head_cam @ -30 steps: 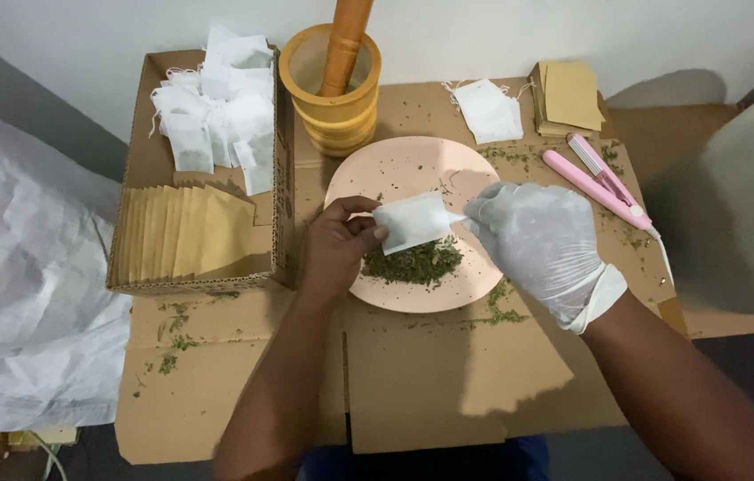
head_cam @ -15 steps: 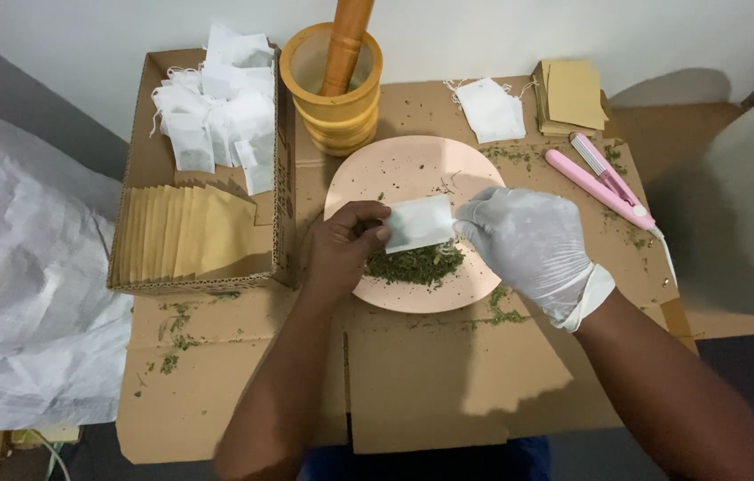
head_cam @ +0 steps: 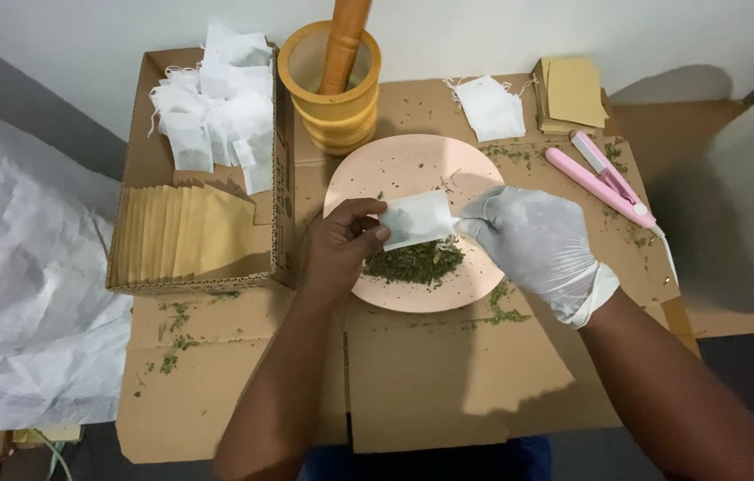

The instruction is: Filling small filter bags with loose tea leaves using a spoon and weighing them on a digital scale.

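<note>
Both hands pinch 1 small white sachet [head_cam: 416,219] above the herb pile [head_cam: 414,262].
Left hand [head_cam: 341,245] and gloved right hand [head_cam: 533,240] grip opposite edges; tilting it could scatter herbs off the pink plate [head_cam: 395,169].

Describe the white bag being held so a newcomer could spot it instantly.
Find the round pink plate on the cardboard surface. Above its pile of green crushed herbs, the bare left hand and gloved right hand pinch one small white paper bag; the other white bags lie unheld.
</note>
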